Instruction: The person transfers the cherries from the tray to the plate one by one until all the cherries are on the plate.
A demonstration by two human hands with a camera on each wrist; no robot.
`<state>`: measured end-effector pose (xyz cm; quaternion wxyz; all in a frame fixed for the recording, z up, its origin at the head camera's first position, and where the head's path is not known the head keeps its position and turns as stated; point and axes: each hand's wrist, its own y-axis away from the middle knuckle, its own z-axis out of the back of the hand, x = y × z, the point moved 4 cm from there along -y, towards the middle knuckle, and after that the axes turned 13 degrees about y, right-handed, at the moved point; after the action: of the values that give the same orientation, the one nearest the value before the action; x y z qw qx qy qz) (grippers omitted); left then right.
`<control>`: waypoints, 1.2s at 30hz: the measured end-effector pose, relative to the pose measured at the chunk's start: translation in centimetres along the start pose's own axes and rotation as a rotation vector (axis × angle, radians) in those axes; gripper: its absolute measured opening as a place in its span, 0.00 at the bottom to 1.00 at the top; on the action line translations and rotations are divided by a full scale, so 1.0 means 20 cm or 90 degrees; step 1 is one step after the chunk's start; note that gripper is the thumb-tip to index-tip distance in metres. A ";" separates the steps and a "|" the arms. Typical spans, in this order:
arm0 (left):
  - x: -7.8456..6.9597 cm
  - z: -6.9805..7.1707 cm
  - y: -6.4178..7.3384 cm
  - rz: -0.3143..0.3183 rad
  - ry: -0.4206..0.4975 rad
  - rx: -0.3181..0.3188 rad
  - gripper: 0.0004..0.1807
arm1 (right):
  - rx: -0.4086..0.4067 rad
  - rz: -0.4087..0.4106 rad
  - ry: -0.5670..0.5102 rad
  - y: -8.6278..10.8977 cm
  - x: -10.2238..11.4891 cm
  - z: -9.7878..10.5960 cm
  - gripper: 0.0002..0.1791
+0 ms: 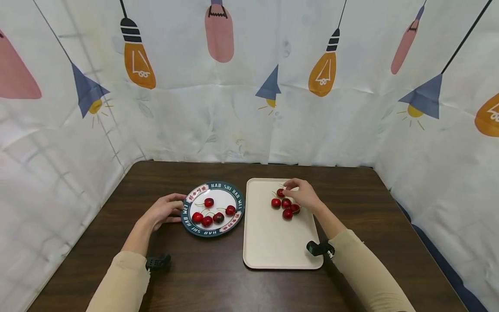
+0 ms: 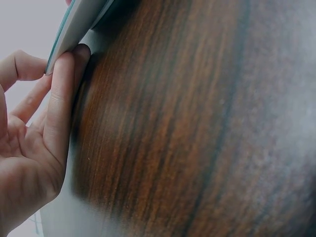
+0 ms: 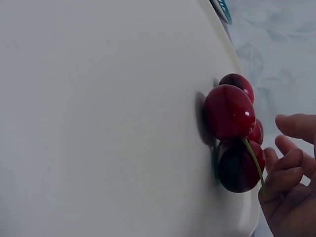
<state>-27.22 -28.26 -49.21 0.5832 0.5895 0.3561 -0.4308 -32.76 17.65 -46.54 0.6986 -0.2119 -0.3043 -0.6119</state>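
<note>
A round plate (image 1: 212,232) with a dark teal lettered rim holds several red cherries (image 1: 207,221) with stems. At its left edge my left hand (image 1: 166,211) grips the rim; in the left wrist view the thumb and fingers (image 2: 62,94) lie on either side of that edge. On the cream tray (image 1: 278,247) sits a cluster of cherries (image 1: 286,203). My right hand (image 1: 304,196) reaches over the tray's far right part, fingertips beside the farthest cherry (image 1: 280,193). In the right wrist view its thumb and fingers (image 3: 284,180) stand apart, with no cherry visible between them.
Both plate and tray rest on a dark wooden table (image 1: 195,268), the tray to the right of the plate. A white curtain (image 1: 187,121) printed with lamps and bulbs surrounds the table's back and sides. Black straps (image 1: 159,262) sit on both wrists.
</note>
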 end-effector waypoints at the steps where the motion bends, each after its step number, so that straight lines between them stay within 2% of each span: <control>1: 0.00 0.00 0.00 0.000 0.000 -0.001 0.29 | 0.000 -0.008 -0.004 0.00 0.00 0.00 0.19; 6: 0.01 0.00 0.00 0.004 0.003 -0.003 0.29 | 0.013 -0.035 -0.006 -0.01 -0.01 -0.03 0.21; 10: 0.01 0.00 -0.01 0.003 0.005 -0.001 0.30 | 0.025 -0.038 -0.005 -0.02 -0.02 -0.04 0.21; 19: 0.02 0.00 -0.01 0.000 0.000 0.001 0.30 | 0.019 -0.005 0.049 -0.04 -0.02 -0.06 0.16; 28: 0.02 0.00 -0.01 -0.001 -0.001 -0.002 0.30 | 0.004 0.024 0.043 -0.05 0.03 -0.07 0.15; 36: 0.01 0.01 -0.01 -0.003 0.001 -0.001 0.30 | 0.012 -0.020 0.013 -0.05 0.03 -0.05 0.18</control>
<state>-27.28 -28.39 -49.41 0.5826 0.5885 0.3580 -0.4314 -33.44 16.36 -46.87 0.6940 -0.1941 -0.3060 -0.6221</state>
